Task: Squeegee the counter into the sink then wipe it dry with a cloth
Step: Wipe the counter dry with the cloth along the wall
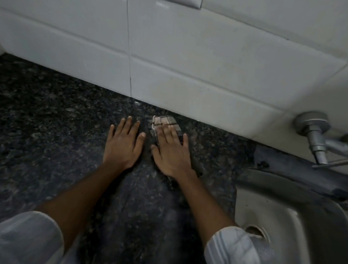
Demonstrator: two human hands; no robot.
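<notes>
The counter is dark speckled granite. A checked cloth lies on it near the back wall. My right hand presses flat on the cloth, fingers spread, covering most of it; the cloth's far end shows past my fingertips. My left hand rests flat on the bare counter just left of the cloth, fingers apart, holding nothing. The steel sink is set into the counter at the lower right. No squeegee is in view.
White wall tiles rise behind the counter. A metal tap sticks out of the wall above the sink's back corner. A dark strip of counter runs behind the sink. A drain opening shows beside my right sleeve.
</notes>
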